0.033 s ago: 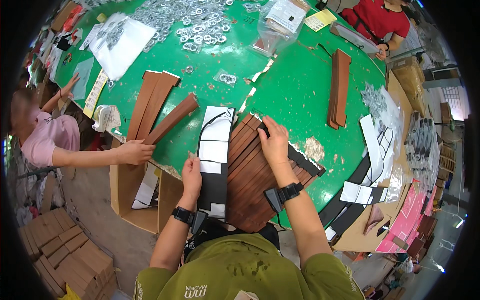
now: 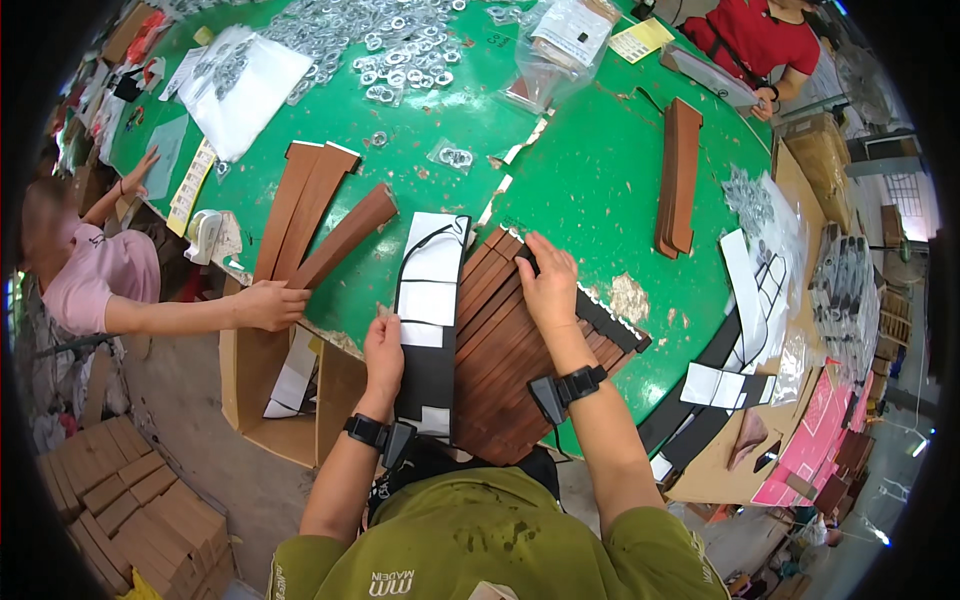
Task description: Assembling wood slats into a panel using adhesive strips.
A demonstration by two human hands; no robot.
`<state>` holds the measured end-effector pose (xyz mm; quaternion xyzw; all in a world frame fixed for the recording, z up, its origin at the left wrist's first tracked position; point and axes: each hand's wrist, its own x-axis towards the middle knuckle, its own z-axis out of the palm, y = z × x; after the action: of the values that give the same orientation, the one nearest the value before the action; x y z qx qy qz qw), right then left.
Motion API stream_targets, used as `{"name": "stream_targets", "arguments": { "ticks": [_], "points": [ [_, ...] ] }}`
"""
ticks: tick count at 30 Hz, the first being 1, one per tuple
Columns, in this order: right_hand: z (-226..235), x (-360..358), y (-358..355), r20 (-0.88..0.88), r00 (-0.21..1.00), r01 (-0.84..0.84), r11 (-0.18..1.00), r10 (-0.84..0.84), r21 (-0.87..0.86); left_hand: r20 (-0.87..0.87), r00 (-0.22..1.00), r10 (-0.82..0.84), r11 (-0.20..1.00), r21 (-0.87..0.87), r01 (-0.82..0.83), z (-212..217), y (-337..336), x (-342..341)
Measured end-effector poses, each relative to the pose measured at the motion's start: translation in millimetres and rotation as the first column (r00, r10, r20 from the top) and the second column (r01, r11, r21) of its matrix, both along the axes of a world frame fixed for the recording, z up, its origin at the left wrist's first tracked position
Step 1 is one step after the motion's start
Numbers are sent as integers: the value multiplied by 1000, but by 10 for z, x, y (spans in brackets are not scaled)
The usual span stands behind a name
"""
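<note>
My left hand [image 2: 383, 345] is closed at the left edge of a long black panel [image 2: 425, 378]. White sheets and a thin black cord lie on the panel. Beside it, fanned out, is a stack of reddish-brown slats [image 2: 500, 370] with black, white-edged far ends. My right hand [image 2: 550, 285] lies over the far end of these slats, fingers stretched out and thumb apart; its fingertips are partly hidden. Both wrists wear black devices. At the left, a co-worker's hand [image 2: 272, 305] holds one brown slat [image 2: 348, 235] beside further brown slats [image 2: 300, 205].
Small bagged metal rings [image 2: 400, 60] cover the green table's [image 2: 590, 170] far side. Brown pieces [image 2: 678, 180] lie at right. Black strips with white sheets [image 2: 730, 385] sit on cardboard at the right edge. An open carton [image 2: 265, 400] stands below the table's left edge.
The co-worker's brown slat has shifted very slightly. My hands and the black panel are in the same places.
</note>
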<state>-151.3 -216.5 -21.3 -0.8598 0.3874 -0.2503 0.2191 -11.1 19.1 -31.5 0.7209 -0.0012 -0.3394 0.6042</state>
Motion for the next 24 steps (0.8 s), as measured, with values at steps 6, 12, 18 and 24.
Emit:
{"name": "stream_targets", "arguments": {
  "ticks": [6,12,18,24],
  "points": [
    [-4,13,-4,6,1000,1,999,0,-45,-2,1000,-2,1000,-10,2,-54,21,8],
    [29,71,25,-50,999,6,997,-10,-74,45,999,13,999,29,-14,-143,27,-2],
    [54,-84,-66,-71,997,-39,996,34,-83,188,981,-39,996,85,24,-288,-10,-47],
    [57,-73,-37,-134,991,-16,1000,14,-11,94,994,-53,997,56,48,88,22,-105]
  ]
}}
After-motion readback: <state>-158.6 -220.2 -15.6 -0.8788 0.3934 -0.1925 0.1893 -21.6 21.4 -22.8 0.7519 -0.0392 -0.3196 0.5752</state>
